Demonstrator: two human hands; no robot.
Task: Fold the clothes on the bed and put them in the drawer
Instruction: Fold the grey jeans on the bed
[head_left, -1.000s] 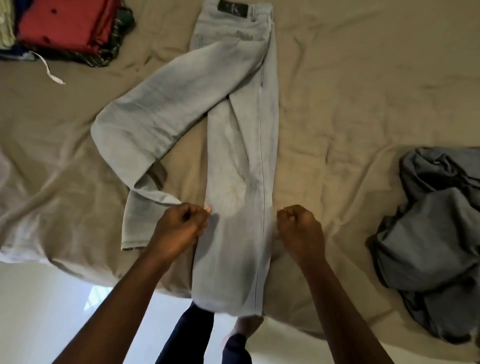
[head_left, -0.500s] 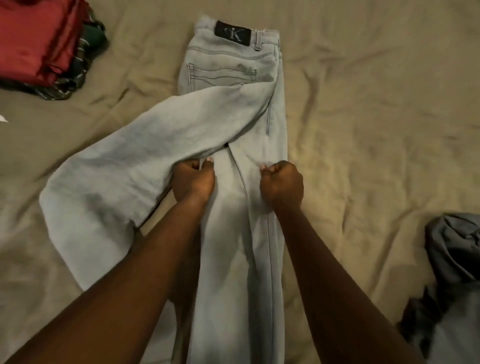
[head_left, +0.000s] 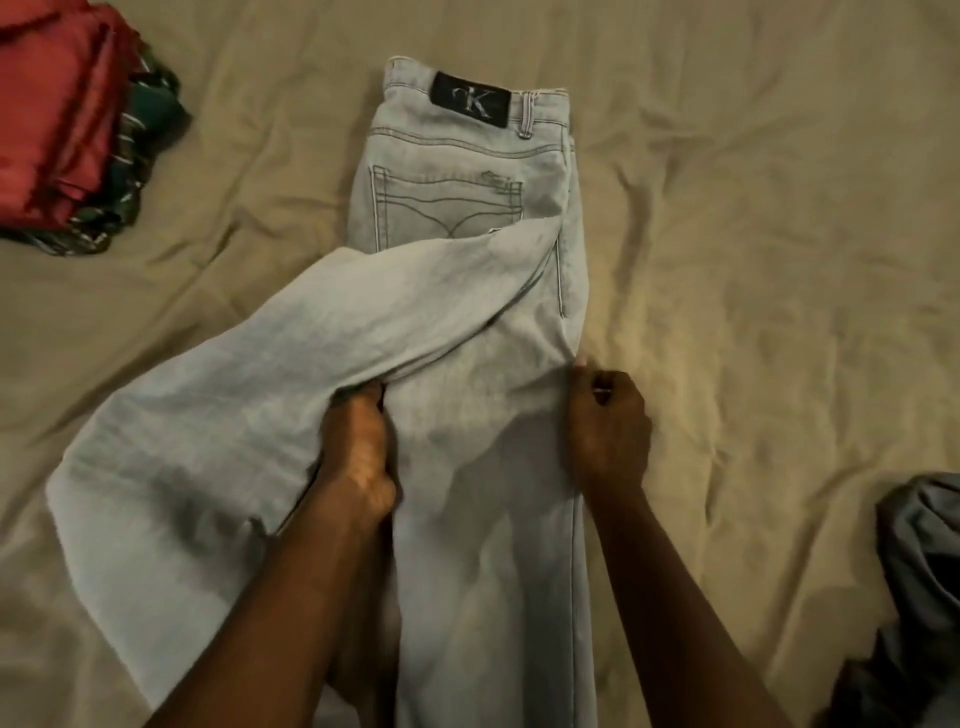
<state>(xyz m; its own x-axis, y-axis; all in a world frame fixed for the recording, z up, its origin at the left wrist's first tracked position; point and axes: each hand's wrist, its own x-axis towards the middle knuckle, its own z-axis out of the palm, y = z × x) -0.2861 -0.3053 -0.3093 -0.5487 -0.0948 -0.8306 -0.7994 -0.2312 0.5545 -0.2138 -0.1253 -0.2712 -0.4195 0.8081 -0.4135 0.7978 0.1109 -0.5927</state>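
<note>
Both hands now sit wider apart on the jeans than half a second ago, with the right one out at the side seam.

The pale jeans lie on the tan bed sheet, waistband at 12 o'clock with the dark label patch facing up. One leg runs straight toward 6 o'clock. The other is flopped across toward 8 o'clock, covers the lower part of the back pocket and bunches against the left hand. That hand grips the straight leg's inner edge with its fingers curled. The right hand pinches the outer seam. A folded pile of red and green-patterned clothes sits at 10 o'clock, well apart from the jeans. A crumpled grey garment lies at 4 o'clock, cut off by the frame edge.
</note>
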